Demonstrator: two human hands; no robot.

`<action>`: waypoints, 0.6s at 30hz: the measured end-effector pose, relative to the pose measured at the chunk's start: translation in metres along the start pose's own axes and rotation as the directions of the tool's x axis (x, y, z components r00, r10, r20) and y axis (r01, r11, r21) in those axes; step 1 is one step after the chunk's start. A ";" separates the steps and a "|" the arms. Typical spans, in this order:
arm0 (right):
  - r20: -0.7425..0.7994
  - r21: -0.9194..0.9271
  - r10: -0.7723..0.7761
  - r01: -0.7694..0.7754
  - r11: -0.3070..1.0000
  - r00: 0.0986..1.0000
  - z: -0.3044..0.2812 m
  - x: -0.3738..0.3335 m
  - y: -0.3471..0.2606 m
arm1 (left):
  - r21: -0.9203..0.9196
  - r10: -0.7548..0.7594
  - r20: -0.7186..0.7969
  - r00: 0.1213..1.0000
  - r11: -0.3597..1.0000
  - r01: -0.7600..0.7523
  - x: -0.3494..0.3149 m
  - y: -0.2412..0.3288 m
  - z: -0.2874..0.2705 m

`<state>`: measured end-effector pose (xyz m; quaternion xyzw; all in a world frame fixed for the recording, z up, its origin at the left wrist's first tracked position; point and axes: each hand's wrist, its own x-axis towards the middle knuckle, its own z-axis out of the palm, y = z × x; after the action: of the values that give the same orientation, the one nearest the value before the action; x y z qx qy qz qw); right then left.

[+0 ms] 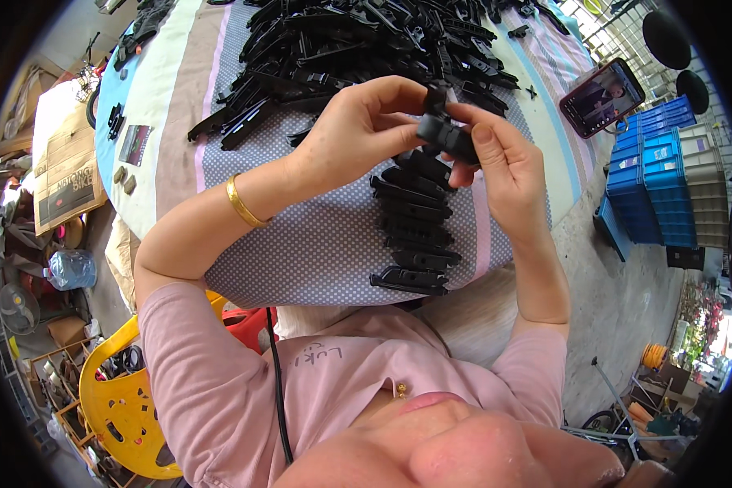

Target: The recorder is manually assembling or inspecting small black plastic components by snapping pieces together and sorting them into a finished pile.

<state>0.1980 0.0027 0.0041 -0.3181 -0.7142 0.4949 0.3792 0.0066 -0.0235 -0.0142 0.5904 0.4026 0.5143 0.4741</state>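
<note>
Between my two hands, above the table, is a black plastic part (446, 134), somewhat blurred, its exact kind unclear. My left hand (364, 130) pinches its left side with thumb and forefinger. On the other side, the thumb and fingers of my right hand (500, 159) close round it. Just below my hands, a row of several similar black plastic parts (415, 236) runs toward the table's near edge. Beyond my hands lies a large heap of black plastic parts (325, 57).
A patterned, striped cloth (301, 244) covers the table. A phone (603, 97) with a lit screen stands at the right. Blue crates (659, 179) are stacked beyond the table's right side. A yellow chair (126, 407) is at lower left, near a clear water jug (71, 269).
</note>
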 end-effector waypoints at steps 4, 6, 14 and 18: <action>0.048 0.134 0.065 -0.071 0.988 0.997 -0.001 -0.001 0.003 | 0.062 0.079 -0.018 0.997 0.995 -0.078 0.002 -0.001 0.001; 0.064 0.187 0.090 -0.100 0.977 0.994 -0.002 -0.002 0.003 | -0.036 -0.036 0.046 0.998 0.999 0.038 0.001 0.008 0.003; -0.110 -0.160 -0.036 0.018 0.987 0.993 0.009 -0.004 0.003 | 0.204 0.082 -0.090 0.993 0.977 -0.062 -0.006 0.009 0.010; -0.172 -0.395 -0.304 0.217 0.893 0.937 0.014 -0.003 0.011 | 0.103 0.096 -0.117 0.988 0.991 -0.084 -0.013 0.013 0.019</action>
<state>0.1887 -0.0028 -0.0104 -0.3394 -0.7823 0.2558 0.4554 0.0236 -0.0415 -0.0047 0.5981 0.4281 0.5500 0.3955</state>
